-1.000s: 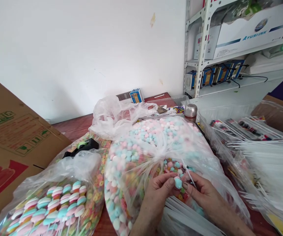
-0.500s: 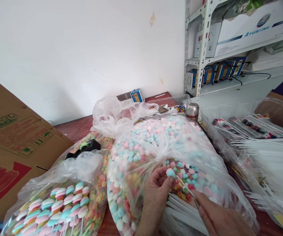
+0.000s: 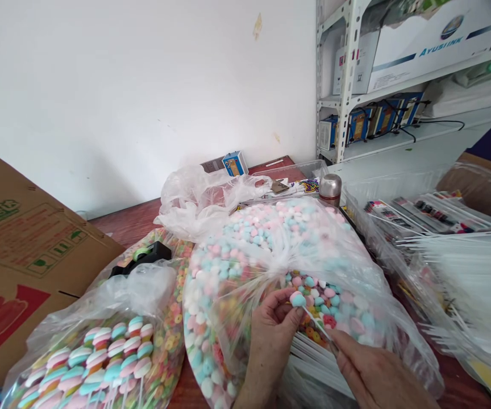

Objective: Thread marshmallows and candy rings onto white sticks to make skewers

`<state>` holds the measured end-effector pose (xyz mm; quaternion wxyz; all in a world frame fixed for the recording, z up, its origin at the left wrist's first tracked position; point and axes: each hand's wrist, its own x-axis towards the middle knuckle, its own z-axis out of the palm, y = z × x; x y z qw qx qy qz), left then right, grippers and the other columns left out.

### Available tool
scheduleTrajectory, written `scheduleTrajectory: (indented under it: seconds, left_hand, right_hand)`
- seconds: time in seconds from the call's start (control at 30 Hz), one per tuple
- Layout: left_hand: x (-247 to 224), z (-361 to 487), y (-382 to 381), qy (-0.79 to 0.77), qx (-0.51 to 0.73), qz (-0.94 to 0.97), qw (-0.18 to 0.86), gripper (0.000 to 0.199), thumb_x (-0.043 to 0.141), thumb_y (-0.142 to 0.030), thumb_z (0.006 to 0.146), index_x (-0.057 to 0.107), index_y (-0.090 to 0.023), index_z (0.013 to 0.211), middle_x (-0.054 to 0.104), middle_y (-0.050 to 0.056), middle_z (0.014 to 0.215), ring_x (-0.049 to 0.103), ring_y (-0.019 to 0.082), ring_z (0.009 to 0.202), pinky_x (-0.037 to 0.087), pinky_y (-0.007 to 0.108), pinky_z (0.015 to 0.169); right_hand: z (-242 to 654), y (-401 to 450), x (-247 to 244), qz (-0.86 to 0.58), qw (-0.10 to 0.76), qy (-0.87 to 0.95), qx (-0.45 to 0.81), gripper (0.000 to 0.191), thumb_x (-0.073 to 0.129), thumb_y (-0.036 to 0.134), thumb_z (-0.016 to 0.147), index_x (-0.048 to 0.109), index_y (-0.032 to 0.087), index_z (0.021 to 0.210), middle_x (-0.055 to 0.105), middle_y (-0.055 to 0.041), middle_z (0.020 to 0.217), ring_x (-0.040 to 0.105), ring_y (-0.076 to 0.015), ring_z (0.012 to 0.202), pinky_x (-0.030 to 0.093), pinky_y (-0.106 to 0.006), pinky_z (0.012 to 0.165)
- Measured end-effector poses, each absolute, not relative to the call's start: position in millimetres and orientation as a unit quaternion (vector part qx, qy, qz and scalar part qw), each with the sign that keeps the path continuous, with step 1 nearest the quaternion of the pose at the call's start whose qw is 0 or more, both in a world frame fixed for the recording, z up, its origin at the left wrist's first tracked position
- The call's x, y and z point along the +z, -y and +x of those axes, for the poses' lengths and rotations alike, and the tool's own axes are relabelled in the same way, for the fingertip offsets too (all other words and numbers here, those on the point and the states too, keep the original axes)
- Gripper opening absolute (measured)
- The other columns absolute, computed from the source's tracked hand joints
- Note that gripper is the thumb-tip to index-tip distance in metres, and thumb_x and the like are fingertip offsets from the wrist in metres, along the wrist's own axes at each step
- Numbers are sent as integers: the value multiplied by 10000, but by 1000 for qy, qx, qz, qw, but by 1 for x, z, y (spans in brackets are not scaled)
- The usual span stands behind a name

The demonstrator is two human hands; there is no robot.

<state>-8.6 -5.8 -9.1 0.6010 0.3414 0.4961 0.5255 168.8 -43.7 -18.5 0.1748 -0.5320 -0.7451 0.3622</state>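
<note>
Left hand (image 3: 271, 346) pinches a pastel candy (image 3: 297, 299) and right hand (image 3: 377, 378) pinches the white stick (image 3: 319, 325) beneath it, one piece in work while the clear bag (image 3: 403, 341) on the desk (image 3: 130, 218) is heaped with candies (image 3: 262, 238) and bundled sticks (image 3: 471, 284) lie apparently unused alongside.

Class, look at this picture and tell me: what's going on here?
A person is working with bare hands. The left hand pinches a pastel blue-and-pink candy, while the right hand holds a thin white stick with its tip at the candy. Beneath them lies a large clear plastic bag of pastel candies. A bag of striped lollipops sits to the left, and a bundle of white sticks to the right.
</note>
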Motion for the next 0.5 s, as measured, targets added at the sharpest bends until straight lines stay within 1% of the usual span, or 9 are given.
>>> scheduleTrajectory:
  seconds: [0.1,0.17,0.27,0.33,0.4,0.5]
  left_hand:
    - [-14,-7,6,-498,531,362,582,309,842,-279,701,720,-153,956,789,72,824,737,201,763,580,275,704]
    - [-18,-5,7,-497,534,377,570,275,829,-276,717,721,-155,939,786,68,836,731,196,769,581,274,705]
    - [-25,-4,8,-504,528,400,555,230,792,-279,761,714,-158,940,773,63,836,724,197,766,586,293,713]
    - [-27,-3,9,-508,523,416,543,211,770,-279,783,707,-161,946,761,57,822,716,194,742,585,290,687]
    - [-26,-2,10,-509,518,432,535,187,751,-271,798,703,-170,947,753,50,821,708,189,731,580,280,664]
    - [-24,-1,12,-515,511,465,507,141,724,-246,816,704,-183,941,753,49,870,700,176,745,571,265,669]
  right_hand:
    - [165,43,-21,-524,177,744,375,382,306,267,951,674,227,1046,759,-50,757,732,-229,738,513,-277,686]
    - [162,44,-24,-515,182,746,382,406,271,283,961,666,221,1026,761,-65,788,728,-236,736,513,-288,670]
    - [158,44,-28,-511,207,736,392,419,249,293,969,661,224,1006,767,-75,832,727,-231,734,506,-283,644]
    - [155,44,-29,-510,222,730,397,420,244,286,967,658,224,993,762,-71,809,723,-228,717,503,-278,633]
    - [153,45,-28,-511,228,728,396,406,250,281,964,652,221,981,749,-64,789,720,-227,727,504,-276,648]
    - [152,44,-25,-521,230,723,390,371,269,281,962,635,228,935,726,-46,775,707,-219,743,502,-274,682]
